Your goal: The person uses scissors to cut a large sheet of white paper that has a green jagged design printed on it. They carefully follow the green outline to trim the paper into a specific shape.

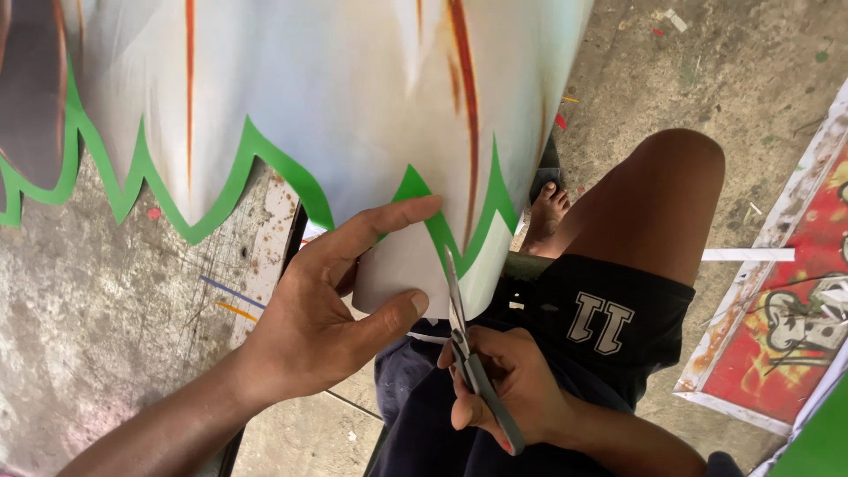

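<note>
A large glossy printed sheet, pale with orange streaks and a jagged green border, hangs down over my lap. My left hand pinches a white flap of the sheet's lower edge between thumb and fingers. My right hand grips a pair of scissors, its blades pointing up into the sheet beside the green border. The two hands are close together at the sheet's bottom edge.
I sit with a bare knee raised and dark shorts on. A bare foot rests on the concrete floor. A red printed panel with a white frame lies at the right. A scratched grey surface is at the left.
</note>
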